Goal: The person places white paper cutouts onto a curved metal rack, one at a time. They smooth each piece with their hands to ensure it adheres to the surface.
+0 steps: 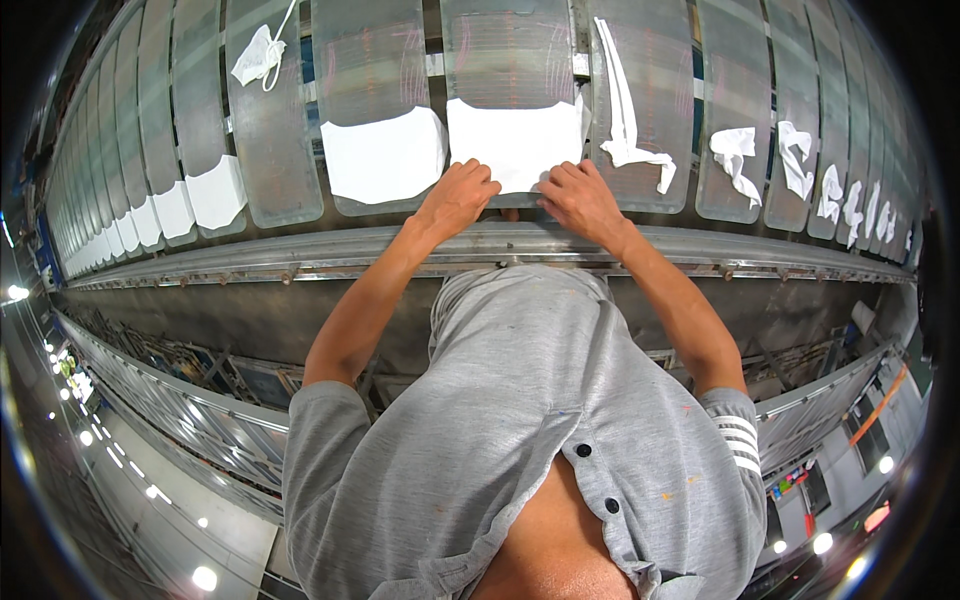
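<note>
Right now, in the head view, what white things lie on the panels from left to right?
Crumpled cloth with a loop → flat white piece → flat piece under both hands → long strip → crumpled scrap

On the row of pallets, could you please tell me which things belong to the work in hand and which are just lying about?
In hand:
left hand
right hand
white cloth both hands press
its pallet

Lying about:
flat cloth on the next pallet
crumpled cloth
long strip
crumpled pieces farther right
</note>
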`<state>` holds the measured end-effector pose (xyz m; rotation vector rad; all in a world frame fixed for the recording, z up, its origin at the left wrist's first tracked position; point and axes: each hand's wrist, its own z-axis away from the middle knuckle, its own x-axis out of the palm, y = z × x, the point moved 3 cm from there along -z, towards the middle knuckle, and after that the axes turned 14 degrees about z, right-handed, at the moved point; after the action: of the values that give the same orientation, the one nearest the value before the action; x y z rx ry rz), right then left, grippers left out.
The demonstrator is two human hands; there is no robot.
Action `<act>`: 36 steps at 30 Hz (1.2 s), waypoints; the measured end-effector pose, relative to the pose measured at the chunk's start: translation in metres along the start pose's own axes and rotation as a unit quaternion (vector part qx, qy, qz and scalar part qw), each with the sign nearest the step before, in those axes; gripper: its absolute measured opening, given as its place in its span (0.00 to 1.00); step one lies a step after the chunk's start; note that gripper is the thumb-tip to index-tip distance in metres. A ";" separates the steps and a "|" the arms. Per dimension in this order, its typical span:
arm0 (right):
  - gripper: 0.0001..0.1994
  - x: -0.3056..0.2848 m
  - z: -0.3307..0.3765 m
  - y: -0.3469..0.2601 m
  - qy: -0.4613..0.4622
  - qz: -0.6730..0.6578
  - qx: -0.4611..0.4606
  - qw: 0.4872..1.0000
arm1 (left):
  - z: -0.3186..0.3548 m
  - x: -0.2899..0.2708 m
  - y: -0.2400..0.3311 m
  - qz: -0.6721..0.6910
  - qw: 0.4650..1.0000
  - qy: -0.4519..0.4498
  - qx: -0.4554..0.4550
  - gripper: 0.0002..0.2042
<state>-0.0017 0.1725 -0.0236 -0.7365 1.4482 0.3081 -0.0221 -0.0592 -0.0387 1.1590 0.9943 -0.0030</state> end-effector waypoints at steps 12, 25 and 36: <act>0.05 0.022 -0.032 -0.002 -0.056 -0.056 -0.021 0.997 | -0.017 -0.001 0.006 0.063 0.998 -0.011 0.014 0.07; 0.07 0.017 -0.035 -0.002 -0.108 -0.040 -0.019 0.993 | -0.039 0.010 -0.001 0.023 0.994 -0.100 -0.044 0.05; 0.14 -0.012 0.016 -0.041 -0.003 -0.053 0.069 0.996 | -0.058 0.015 0.020 -0.098 0.986 0.133 -0.023 0.28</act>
<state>0.0340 0.1549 -0.0015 -0.6956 1.4056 0.1268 -0.0414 0.0011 -0.0361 1.0317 1.3367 0.0186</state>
